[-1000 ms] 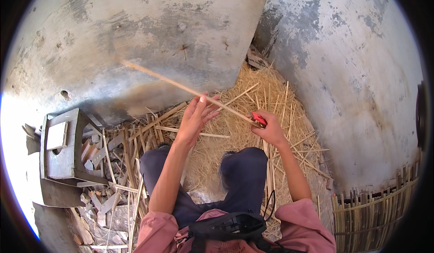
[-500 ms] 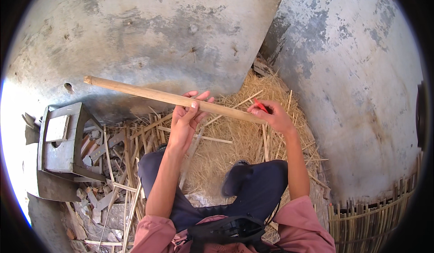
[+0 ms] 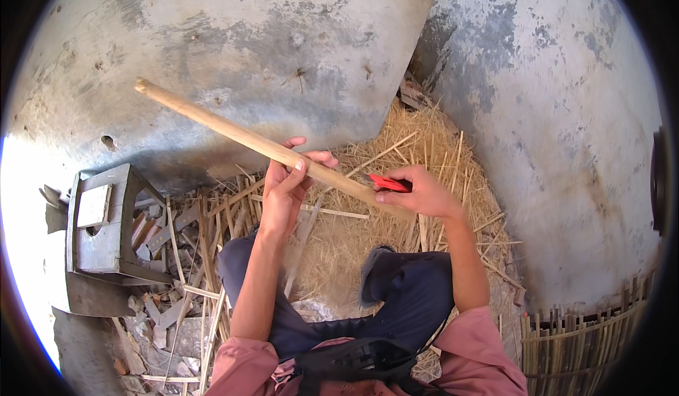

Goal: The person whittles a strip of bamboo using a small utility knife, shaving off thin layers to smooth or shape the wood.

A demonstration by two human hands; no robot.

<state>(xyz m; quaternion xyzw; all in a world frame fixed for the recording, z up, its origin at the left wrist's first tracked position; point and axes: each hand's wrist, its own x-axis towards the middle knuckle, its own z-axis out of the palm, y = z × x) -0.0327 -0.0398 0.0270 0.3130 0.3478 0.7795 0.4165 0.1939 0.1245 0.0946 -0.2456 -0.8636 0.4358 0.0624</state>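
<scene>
A long pale bamboo pole [image 3: 225, 129] slants across in front of me, its far end up at the left and its near end down at the right. My left hand [image 3: 284, 194] is closed on the pole near its middle, thumb on top and some fingers reaching out beyond the far side. My right hand [image 3: 422, 194] grips a red utility knife [image 3: 390, 183] just above the pole's near end. The knife's tip points left; its blade is too small to make out clearly. That near end of the pole is partly behind the right hand.
Shavings [image 3: 332, 254] and loose bamboo strips cover the ground around my crossed legs [image 3: 403, 283]. A worn wooden stool [image 3: 106, 233] lies at the left beside rubble. Stained walls [image 3: 283, 49] rise ahead and right. A woven bamboo basket [image 3: 587, 346] stands at lower right.
The pole has tilted more steeply, its left end rising and its right end dropping. My right hand has moved left and slightly down with the knife, which now shows more.
</scene>
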